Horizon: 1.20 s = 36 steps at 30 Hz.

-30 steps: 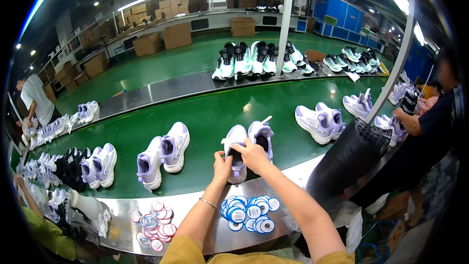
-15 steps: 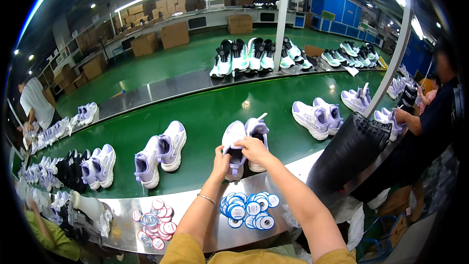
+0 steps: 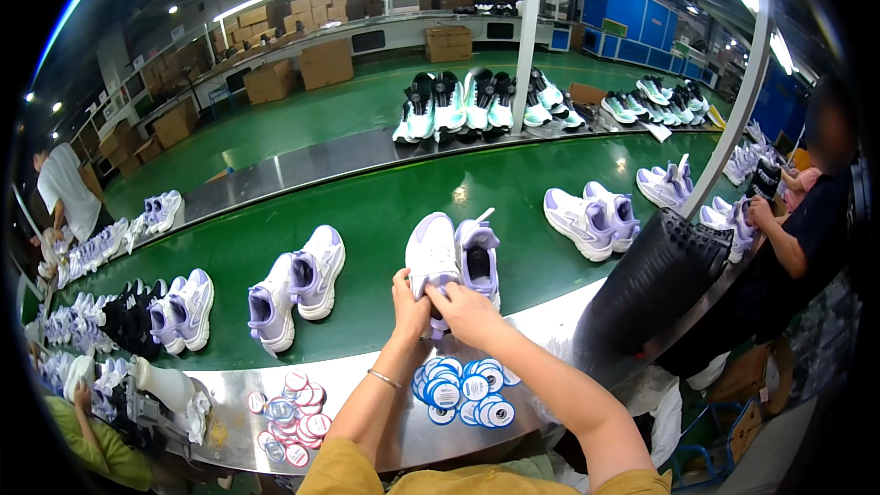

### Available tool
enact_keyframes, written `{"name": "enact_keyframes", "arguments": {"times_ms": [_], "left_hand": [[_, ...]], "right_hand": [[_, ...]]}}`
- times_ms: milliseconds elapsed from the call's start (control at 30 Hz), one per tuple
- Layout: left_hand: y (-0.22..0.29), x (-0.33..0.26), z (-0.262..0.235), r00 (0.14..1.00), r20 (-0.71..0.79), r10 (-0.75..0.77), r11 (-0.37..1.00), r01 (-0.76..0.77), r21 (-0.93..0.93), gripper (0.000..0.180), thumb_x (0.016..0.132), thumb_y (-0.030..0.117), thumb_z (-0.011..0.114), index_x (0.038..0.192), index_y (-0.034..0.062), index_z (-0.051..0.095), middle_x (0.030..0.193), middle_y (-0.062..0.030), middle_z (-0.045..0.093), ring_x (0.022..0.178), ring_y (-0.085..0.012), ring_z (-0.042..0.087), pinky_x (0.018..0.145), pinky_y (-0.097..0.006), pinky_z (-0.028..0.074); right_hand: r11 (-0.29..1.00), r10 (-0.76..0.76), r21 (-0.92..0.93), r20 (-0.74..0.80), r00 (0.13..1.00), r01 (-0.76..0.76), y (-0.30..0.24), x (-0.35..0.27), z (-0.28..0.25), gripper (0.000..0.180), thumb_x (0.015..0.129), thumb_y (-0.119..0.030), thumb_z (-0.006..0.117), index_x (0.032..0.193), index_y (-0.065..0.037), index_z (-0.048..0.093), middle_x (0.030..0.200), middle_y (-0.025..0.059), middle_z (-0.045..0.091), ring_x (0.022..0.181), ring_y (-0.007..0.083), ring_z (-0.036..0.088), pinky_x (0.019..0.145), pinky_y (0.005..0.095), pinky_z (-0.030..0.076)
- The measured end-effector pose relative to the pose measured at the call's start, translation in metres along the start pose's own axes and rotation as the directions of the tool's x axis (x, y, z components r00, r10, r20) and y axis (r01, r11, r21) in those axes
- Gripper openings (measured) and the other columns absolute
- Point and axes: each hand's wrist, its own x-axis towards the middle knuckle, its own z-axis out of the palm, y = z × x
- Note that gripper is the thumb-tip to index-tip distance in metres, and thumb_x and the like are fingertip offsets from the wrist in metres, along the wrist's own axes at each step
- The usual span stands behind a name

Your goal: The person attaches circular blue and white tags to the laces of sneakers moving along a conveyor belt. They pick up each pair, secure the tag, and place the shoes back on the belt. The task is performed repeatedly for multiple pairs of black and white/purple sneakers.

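Observation:
A white and lilac sneaker [image 3: 431, 246] stands in front of me on the green belt, its toe pointing away. My left hand [image 3: 410, 307] grips its left side near the collar, fingers closed. My right hand [image 3: 466, 313] is bent over the same shoe's opening, its fingertips pinching at the tongue or collar area, which they partly hide. Touching it on the right is the matching sneaker [image 3: 478, 263], its dark inside showing and a pale tab sticking up. Below my wrists lies a heap of blue-rimmed round tags [image 3: 458, 391] on the metal ledge [image 3: 403, 445].
Red-rimmed round tags [image 3: 296, 417] lie left on the ledge. Other sneaker pairs ride the belt, left [image 3: 295, 289] and right [image 3: 591, 220]. A black padded roll [image 3: 646, 284] and a slanted post [image 3: 733, 96] stand at right. Co-workers handle shoes at both sides.
Both my hands have drawn slightly lower and closer together at the shoe's opening, which is now mostly covered. The sneakers on the belt have shifted slightly left.

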Motion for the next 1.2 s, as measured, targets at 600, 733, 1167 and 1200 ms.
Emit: {"name": "enact_keyframes", "arguments": {"times_ms": [600,733,1167,1200], "left_hand": [[0.065,-0.082,-0.055,0.922,-0.042,0.384,0.843,-0.332,0.423,0.051,0.056,0.009,0.061,0.106,0.0081,0.053,0.103,-0.0212,0.044,0.097,-0.0378,0.043,0.086,-0.043,0.035],[0.075,-0.097,-0.064,0.912,-0.049,0.408,0.787,-0.324,0.526,0.052,0.055,0.009,0.063,0.106,0.0094,0.053,0.105,-0.0207,0.043,0.099,-0.0373,0.042,0.086,-0.043,0.034],[0.070,-0.116,-0.063,0.889,-0.105,0.447,0.761,-0.315,0.566,0.061,0.055,0.013,0.066,0.109,-0.0018,0.041,0.111,-0.0250,0.041,0.104,-0.0395,0.039,0.089,-0.045,0.030],[0.069,-0.116,-0.063,0.889,-0.106,0.445,0.763,-0.314,0.566,0.061,0.055,0.013,0.066,0.109,-0.0018,0.041,0.111,-0.0250,0.041,0.104,-0.0395,0.039,0.089,-0.045,0.030]], "right_hand": [[0.825,0.293,0.555,-0.252,0.922,-0.111,-0.022,-0.020,-0.017,0.013,0.078,0.000,0.056,0.089,0.003,0.061,0.076,0.0119,0.054,0.066,0.0258,0.056,0.059,0.0324,0.045],[0.844,0.187,0.535,-0.221,0.957,-0.041,-0.033,-0.023,-0.013,0.017,0.076,0.002,0.057,0.092,0.002,0.062,0.077,0.0118,0.055,0.068,0.0250,0.057,0.060,0.0316,0.045],[0.923,-0.070,0.373,-0.071,0.995,0.091,-0.040,-0.030,-0.019,0.035,0.071,0.000,0.059,0.105,-0.008,0.061,0.075,0.0091,0.048,0.067,0.0242,0.050,0.060,0.0333,0.043],[0.927,-0.080,0.365,-0.026,0.996,0.084,-0.038,-0.031,-0.019,0.036,0.071,-0.001,0.058,0.106,-0.009,0.060,0.076,0.0091,0.047,0.070,0.0244,0.050,0.062,0.0338,0.043]]}}
